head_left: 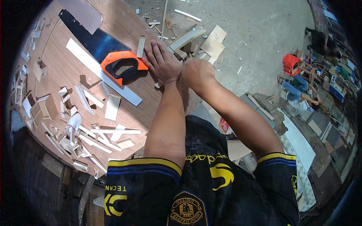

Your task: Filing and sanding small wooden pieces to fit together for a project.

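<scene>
My left hand lies flat near the edge of the wooden tabletop, its fingers stretched forward and slightly apart. A short pale wood strip is by its fingertips. Just right of that wrist, my right hand is closed in a fist at the table edge. Motion smears it a little, and whatever it may hold is hidden. Left of my left hand, a handsaw with an orange and black handle rests on the table. A long white strip runs partly beneath the saw.
Small wooden frames and cut pieces crowd the table's left side, around a white bottle-like object. Offcuts and a thin board litter the floor beyond the edge. Far right, a person sits near a red container.
</scene>
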Action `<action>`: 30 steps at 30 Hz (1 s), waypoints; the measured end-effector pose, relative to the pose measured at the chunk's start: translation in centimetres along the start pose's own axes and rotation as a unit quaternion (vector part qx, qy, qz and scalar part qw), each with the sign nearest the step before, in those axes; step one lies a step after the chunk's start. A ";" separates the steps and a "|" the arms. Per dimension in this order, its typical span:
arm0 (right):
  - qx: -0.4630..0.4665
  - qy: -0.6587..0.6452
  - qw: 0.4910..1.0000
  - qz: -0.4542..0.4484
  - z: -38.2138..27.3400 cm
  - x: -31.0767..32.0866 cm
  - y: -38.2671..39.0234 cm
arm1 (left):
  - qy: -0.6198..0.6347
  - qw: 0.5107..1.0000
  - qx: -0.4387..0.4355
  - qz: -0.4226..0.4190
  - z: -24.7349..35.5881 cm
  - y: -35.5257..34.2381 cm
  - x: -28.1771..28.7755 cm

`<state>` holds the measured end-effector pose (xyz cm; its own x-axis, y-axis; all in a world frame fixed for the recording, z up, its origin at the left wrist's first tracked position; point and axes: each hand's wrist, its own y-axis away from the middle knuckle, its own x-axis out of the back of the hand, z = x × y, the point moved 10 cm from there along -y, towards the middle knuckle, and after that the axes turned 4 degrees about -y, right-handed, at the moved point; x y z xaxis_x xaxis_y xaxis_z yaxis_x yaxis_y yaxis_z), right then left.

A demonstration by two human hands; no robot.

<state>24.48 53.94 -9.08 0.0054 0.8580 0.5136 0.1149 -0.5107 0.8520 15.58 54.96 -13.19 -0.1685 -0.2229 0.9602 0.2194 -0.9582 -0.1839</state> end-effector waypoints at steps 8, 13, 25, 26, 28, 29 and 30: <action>-0.058 -0.003 0.998 0.006 0.4 0.2 -0.6 | 0.008 1.000 0.016 -0.021 0.0 0.1 -0.4; -0.088 -0.020 0.996 0.012 0.7 0.8 0.8 | 0.004 1.000 0.020 -0.023 -0.6 0.5 -0.5; -0.133 -0.046 0.989 0.054 1.8 0.6 -1.1 | 0.048 0.999 0.022 -0.001 -0.1 0.2 -0.2; -0.138 -0.023 0.990 0.021 1.6 0.2 -1.8 | 0.031 0.999 0.017 0.007 0.0 0.3 -0.5; -0.126 -0.018 0.991 0.036 1.8 0.5 -1.4 | 0.010 1.000 0.011 0.012 -0.2 0.5 -0.8; -0.114 -0.013 0.992 0.048 1.5 0.7 -1.2 | 0.001 1.000 0.013 0.008 -0.4 0.7 -0.8; -0.111 -0.014 0.993 0.045 1.2 0.5 -1.2 | -0.007 1.000 0.015 0.003 -0.7 0.8 -0.9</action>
<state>25.56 55.05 -9.95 0.0346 0.8079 0.5883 -0.1087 -0.5821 0.8058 15.23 54.24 -14.33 -0.1533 -0.2263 0.9619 0.2483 -0.9510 -0.1842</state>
